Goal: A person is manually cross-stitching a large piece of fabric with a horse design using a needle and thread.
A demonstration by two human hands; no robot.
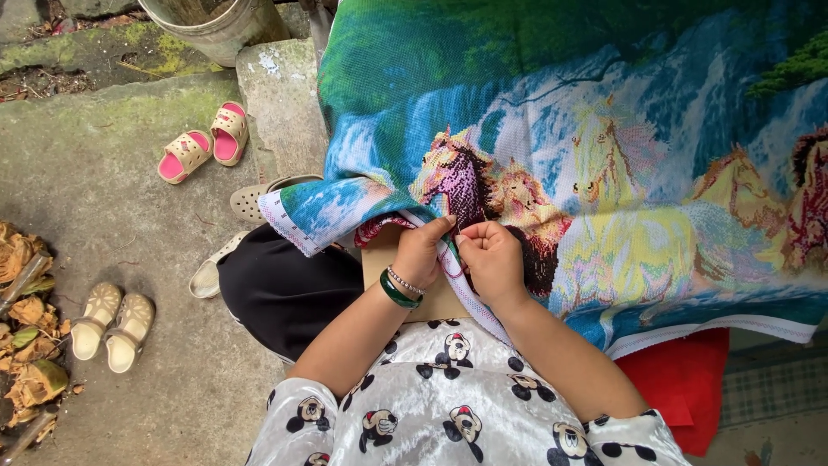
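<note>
A large cross-stitch cloth (604,155) with horses and waterfalls in blue, green and yellow is spread over my lap. My left hand (420,252), with a green bangle and a bead bracelet on the wrist, pinches the cloth's folded edge near a purple horse's head. My right hand (493,257) sits right beside it, fingers closed on the same fold of cloth. Whether a needle is in the fingers is too small to tell. A tan board (435,304) lies under my hands.
On the concrete floor at the left lie pink-and-beige sandals (203,144), a beige pair (112,324), and grey sandals (254,200) by my black-trousered leg. Dry leaves (26,345) pile at the far left. A metal bucket (216,26) stands at the top. A red cloth (681,380) lies at the right.
</note>
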